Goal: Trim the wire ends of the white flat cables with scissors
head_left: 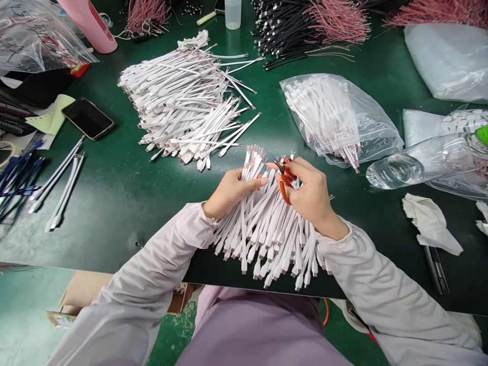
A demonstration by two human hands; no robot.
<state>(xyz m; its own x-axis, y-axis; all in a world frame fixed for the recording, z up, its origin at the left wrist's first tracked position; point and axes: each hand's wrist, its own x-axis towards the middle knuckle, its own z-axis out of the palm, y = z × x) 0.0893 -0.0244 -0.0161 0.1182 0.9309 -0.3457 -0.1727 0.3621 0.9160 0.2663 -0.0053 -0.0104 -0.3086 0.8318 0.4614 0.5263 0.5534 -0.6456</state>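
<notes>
Near the table's front edge lies a fanned pile of short white cables (267,229), connectors toward me and stripped reddish wire ends away from me. My left hand (232,190) is closed round a bunch of these cables (252,170) at the pile's left side, thumb across them. Orange-handled scissors or cutters (284,189) are in my right hand (310,190), whose fingers are wrapped round the handles. Their dark tip (279,165) points left, close to the wire ends and a little right of the bunch.
A larger white cable pile (186,101) lies beyond, left of centre. Bagged cables (324,112) and a water bottle (419,160) are at the right. A phone (88,118) and loose cables (66,190) lie left. Black cables (287,25) and a pink object (91,25) are at the back.
</notes>
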